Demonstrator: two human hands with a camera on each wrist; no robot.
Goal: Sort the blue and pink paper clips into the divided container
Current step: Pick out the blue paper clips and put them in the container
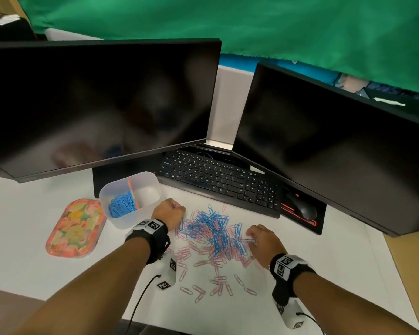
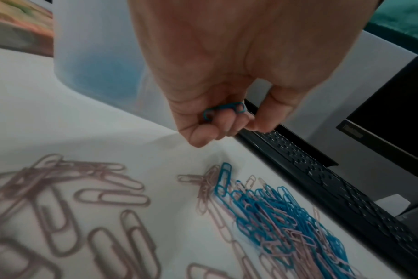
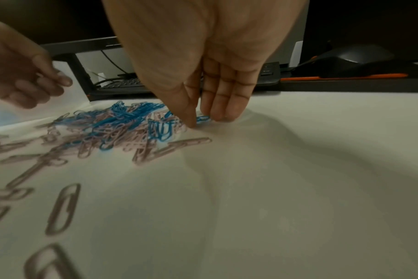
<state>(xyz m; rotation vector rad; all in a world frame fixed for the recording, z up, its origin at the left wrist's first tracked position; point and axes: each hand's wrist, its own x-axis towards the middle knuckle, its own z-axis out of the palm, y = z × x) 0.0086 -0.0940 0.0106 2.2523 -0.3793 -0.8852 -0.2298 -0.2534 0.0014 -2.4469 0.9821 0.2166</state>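
A blue clip (image 2: 224, 111) is held in the curled left hand (image 2: 227, 66), mid frame. The clip pile (image 1: 213, 233) is touched by the straight fingers of the right hand (image 1: 264, 243).

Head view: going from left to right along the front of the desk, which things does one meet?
Floral tray → divided container → left hand → mixed pile of paper clips → right hand → black mouse.

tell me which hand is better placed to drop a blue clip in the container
Left. The left hand holds a blue clip and sits right beside the container; the right hand is across the pile, fingertips down among loose clips.
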